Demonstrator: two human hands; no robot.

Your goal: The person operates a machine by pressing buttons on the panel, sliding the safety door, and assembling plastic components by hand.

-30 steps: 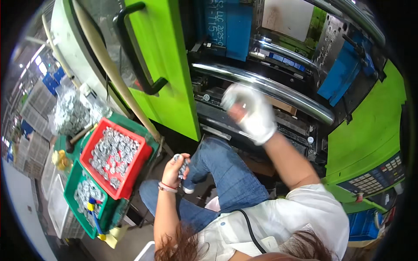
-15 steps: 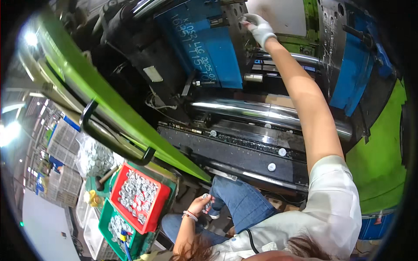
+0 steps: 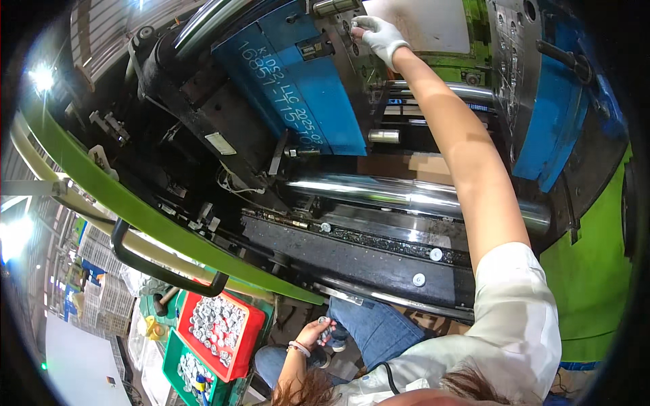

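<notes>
My right hand point(image 3: 384, 42), in a white glove with bare fingertips, reaches up between the halves of an opened mould. Its fingers pinch a small round metal piece point(image 3: 354, 26) against the face of the left mould half point(image 3: 360, 54), which has a blue side plate point(image 3: 291, 88). The fingers partly cover the piece. Down by my knee, my bare left hand point(image 3: 313, 333) is closed around several small round metal pieces point(image 3: 326, 326).
The right mould half point(image 3: 508, 74) faces the left one. Polished steel bars point(image 3: 379, 189) run below, with loose discs point(image 3: 419, 279) on the dark machine bed. A green door frame point(image 3: 162, 237) with a black handle point(image 3: 159, 271) stands left. Red point(image 3: 256, 328) and green point(image 3: 169, 365) trays hold many metal pieces.
My right hand has moved up and left along the mould face. My left hand stays near my knee with its pieces. The view has shifted slightly.
</notes>
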